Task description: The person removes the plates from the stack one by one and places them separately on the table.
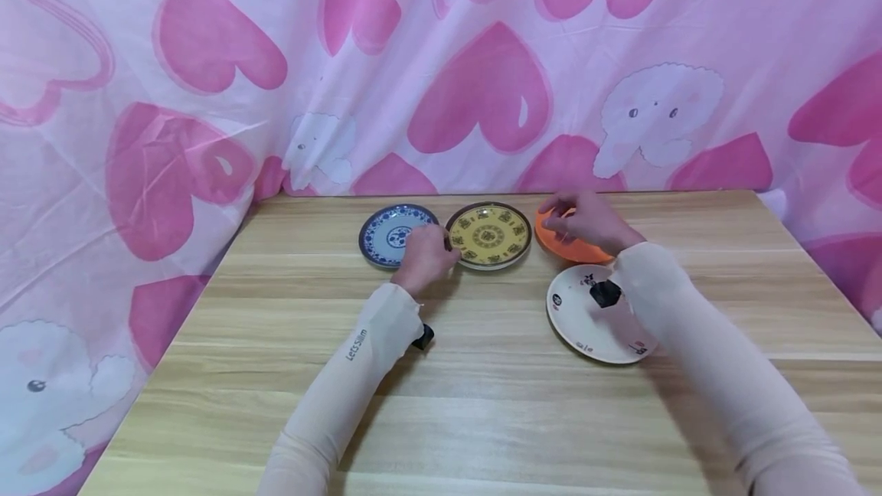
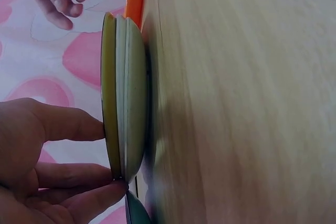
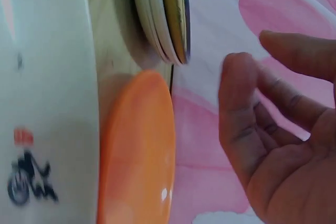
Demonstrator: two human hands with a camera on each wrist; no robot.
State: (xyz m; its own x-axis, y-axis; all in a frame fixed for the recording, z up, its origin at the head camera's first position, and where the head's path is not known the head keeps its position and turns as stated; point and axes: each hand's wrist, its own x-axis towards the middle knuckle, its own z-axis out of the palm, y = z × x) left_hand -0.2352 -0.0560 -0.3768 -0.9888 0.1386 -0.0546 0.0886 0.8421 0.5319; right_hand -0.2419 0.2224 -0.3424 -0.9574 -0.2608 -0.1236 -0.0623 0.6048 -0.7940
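Observation:
My left hand (image 1: 424, 257) is at the left edge of a yellow plate (image 1: 488, 234) with a dark rim and a printed pattern. In the left wrist view, its thumb rests at the yellow rim and other fingertips grip the stack's edge. Pale plates (image 2: 135, 98) lie stacked right beneath the yellow one. A blue-and-white plate (image 1: 377, 236) stands to the left, partly covered by this hand. Over an orange plate (image 1: 575, 249), my right hand (image 1: 586, 219) hovers with loosely bent fingers and nothing between them.
A white plate (image 1: 579, 327) with small dark prints lies in front of the orange one, partly under the right forearm. The wooden table (image 1: 482, 419) meets a pink heart-patterned cloth (image 1: 482, 90) along its back and left.

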